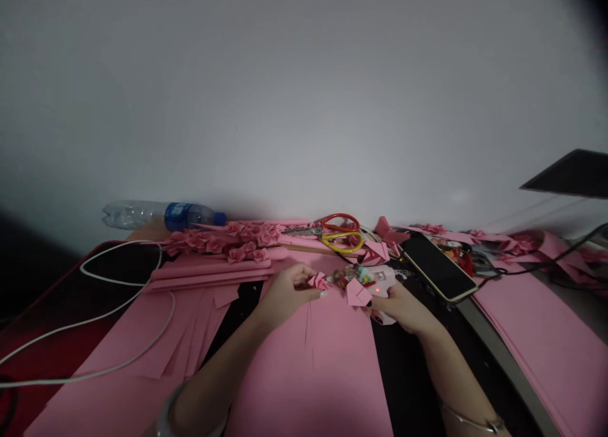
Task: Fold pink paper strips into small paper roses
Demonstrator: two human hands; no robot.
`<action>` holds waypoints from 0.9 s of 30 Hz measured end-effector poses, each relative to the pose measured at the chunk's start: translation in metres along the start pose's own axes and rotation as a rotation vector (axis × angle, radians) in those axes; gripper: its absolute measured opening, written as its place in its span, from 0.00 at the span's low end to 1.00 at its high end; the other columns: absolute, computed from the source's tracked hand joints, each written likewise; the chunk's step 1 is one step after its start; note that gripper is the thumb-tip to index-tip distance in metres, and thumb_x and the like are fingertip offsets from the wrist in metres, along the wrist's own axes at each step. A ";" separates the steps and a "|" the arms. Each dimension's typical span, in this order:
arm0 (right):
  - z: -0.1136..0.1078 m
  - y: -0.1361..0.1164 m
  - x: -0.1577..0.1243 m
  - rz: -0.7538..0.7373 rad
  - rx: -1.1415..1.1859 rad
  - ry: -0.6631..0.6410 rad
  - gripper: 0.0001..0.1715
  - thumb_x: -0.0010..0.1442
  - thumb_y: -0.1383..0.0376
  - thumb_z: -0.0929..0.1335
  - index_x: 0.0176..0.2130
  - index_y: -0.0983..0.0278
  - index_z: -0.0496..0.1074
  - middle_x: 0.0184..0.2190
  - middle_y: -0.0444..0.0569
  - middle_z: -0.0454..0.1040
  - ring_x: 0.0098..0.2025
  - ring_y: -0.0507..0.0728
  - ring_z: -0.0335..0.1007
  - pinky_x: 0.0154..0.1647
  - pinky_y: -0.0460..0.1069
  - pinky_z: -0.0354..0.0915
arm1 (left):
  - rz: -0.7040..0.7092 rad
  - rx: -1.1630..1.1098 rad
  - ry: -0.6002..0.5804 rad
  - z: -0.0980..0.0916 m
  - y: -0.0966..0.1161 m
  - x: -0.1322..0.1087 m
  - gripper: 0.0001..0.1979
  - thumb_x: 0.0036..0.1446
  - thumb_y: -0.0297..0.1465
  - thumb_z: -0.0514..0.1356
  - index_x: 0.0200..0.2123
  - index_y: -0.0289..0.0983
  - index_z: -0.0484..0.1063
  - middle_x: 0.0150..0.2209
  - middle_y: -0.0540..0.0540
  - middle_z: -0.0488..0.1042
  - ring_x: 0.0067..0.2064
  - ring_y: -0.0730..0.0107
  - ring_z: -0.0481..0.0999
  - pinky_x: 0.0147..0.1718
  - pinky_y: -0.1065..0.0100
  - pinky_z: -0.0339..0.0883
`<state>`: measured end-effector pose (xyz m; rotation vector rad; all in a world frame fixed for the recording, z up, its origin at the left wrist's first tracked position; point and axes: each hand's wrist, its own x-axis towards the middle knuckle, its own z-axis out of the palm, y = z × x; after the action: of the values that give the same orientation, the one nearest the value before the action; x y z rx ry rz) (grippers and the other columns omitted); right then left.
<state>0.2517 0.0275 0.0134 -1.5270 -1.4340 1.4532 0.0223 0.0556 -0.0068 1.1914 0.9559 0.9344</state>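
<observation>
My left hand (289, 292) pinches a small pink paper flower (319, 281) between thumb and fingertips, near the middle. Close to its right, my right hand (403, 305) is wrapped round a white glue gun (384, 284) with a small red light and colourful decorations on its front. A folded pink paper piece (357, 293) is at the right hand's fingertips, in front of the glue gun; whether it is held there is unclear. Pink paper sheets (313, 373) lie below both hands.
Scissors (342, 242) with red and yellow handles lie behind the hands among paper flowers (247, 240). A phone (439, 266) lies right. A plastic bottle (161, 215) and a white cable (95, 323) are left. More pink sheets (546, 335) lie right.
</observation>
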 end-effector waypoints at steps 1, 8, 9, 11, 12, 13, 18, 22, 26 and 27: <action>0.000 0.000 0.000 0.003 -0.013 0.009 0.07 0.46 0.66 0.69 0.25 0.67 0.68 0.17 0.41 0.68 0.18 0.47 0.59 0.17 0.42 0.54 | -0.002 0.003 0.004 0.000 0.000 0.000 0.09 0.40 0.24 0.65 0.28 0.36 0.70 0.31 0.48 0.76 0.37 0.65 0.75 0.37 0.67 0.65; 0.003 -0.002 -0.002 -0.056 -0.071 0.004 0.03 0.48 0.69 0.67 0.25 0.68 0.68 0.18 0.42 0.68 0.19 0.48 0.59 0.18 0.42 0.55 | -0.014 0.036 0.006 0.000 0.001 -0.001 0.10 0.41 0.26 0.66 0.29 0.36 0.70 0.32 0.47 0.76 0.37 0.64 0.75 0.37 0.66 0.65; 0.004 -0.002 -0.002 -0.061 -0.083 0.008 0.03 0.48 0.69 0.67 0.25 0.68 0.69 0.18 0.42 0.68 0.18 0.48 0.59 0.17 0.42 0.55 | -0.007 0.042 0.006 0.000 0.001 -0.001 0.10 0.41 0.26 0.66 0.30 0.36 0.70 0.32 0.47 0.76 0.37 0.64 0.75 0.37 0.66 0.65; 0.005 -0.003 -0.003 -0.076 -0.109 0.013 0.03 0.48 0.69 0.66 0.24 0.67 0.69 0.17 0.41 0.67 0.17 0.48 0.59 0.16 0.42 0.54 | 0.006 0.052 -0.002 -0.001 0.001 -0.001 0.10 0.41 0.27 0.66 0.30 0.36 0.70 0.32 0.47 0.76 0.37 0.64 0.75 0.37 0.67 0.65; 0.005 -0.004 -0.003 -0.085 -0.122 0.019 0.03 0.48 0.69 0.66 0.24 0.67 0.69 0.16 0.41 0.67 0.17 0.48 0.58 0.16 0.42 0.54 | 0.010 0.053 -0.007 -0.001 0.001 -0.001 0.10 0.41 0.27 0.66 0.30 0.36 0.70 0.32 0.47 0.77 0.37 0.64 0.75 0.37 0.67 0.65; 0.005 -0.004 -0.003 -0.091 -0.136 0.028 0.04 0.48 0.70 0.66 0.23 0.67 0.69 0.16 0.41 0.66 0.17 0.48 0.58 0.16 0.42 0.55 | 0.011 0.052 -0.011 -0.001 0.001 -0.001 0.10 0.41 0.27 0.66 0.30 0.36 0.70 0.32 0.47 0.77 0.37 0.64 0.75 0.37 0.67 0.65; 0.006 -0.005 -0.004 -0.118 -0.196 0.063 0.05 0.47 0.71 0.65 0.21 0.67 0.68 0.15 0.40 0.65 0.16 0.47 0.58 0.15 0.42 0.54 | 0.005 0.038 0.002 -0.001 0.000 -0.001 0.11 0.41 0.28 0.66 0.30 0.36 0.70 0.33 0.46 0.77 0.38 0.63 0.75 0.37 0.67 0.65; 0.007 -0.005 -0.003 -0.132 -0.231 0.084 0.05 0.47 0.72 0.65 0.21 0.66 0.67 0.14 0.40 0.65 0.15 0.48 0.57 0.14 0.42 0.54 | -0.008 0.034 -0.006 0.000 0.001 -0.002 0.10 0.42 0.28 0.66 0.30 0.36 0.69 0.33 0.47 0.77 0.37 0.63 0.75 0.36 0.66 0.65; 0.008 -0.006 -0.003 -0.155 -0.245 0.075 0.06 0.47 0.72 0.65 0.21 0.66 0.67 0.14 0.40 0.64 0.16 0.48 0.58 0.14 0.42 0.54 | 0.006 0.036 -0.007 0.000 0.002 -0.002 0.09 0.42 0.27 0.65 0.29 0.37 0.68 0.32 0.48 0.77 0.37 0.64 0.75 0.36 0.67 0.65; 0.009 -0.007 -0.004 -0.162 -0.251 0.069 0.06 0.48 0.72 0.65 0.21 0.66 0.67 0.14 0.40 0.65 0.16 0.48 0.58 0.15 0.42 0.55 | 0.012 0.034 -0.006 0.000 0.002 -0.002 0.09 0.42 0.27 0.65 0.28 0.37 0.68 0.31 0.48 0.76 0.37 0.64 0.75 0.36 0.67 0.65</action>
<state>0.2424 0.0236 0.0186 -1.5503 -1.7059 1.1490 0.0211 0.0539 -0.0048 1.2289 0.9647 0.9269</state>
